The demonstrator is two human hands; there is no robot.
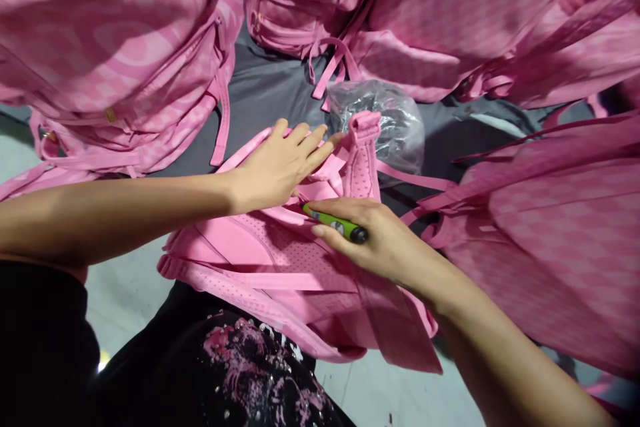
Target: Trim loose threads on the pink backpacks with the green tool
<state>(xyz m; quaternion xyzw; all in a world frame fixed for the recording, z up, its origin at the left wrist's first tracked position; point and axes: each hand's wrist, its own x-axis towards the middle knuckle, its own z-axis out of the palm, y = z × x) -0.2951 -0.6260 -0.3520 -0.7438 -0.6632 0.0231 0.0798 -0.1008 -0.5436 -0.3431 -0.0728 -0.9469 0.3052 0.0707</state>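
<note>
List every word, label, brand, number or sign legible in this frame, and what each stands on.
No text can be read with certainty.
Green tool in the right hand: small blue and white markings, too small to read.
Black garment: white letter-like marks, partly covered by the pink bag and too blurred to read.

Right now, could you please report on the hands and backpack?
Left hand spread on pink backpack; right hand holding green tool over it; clear plastic bag beyond.
</note>
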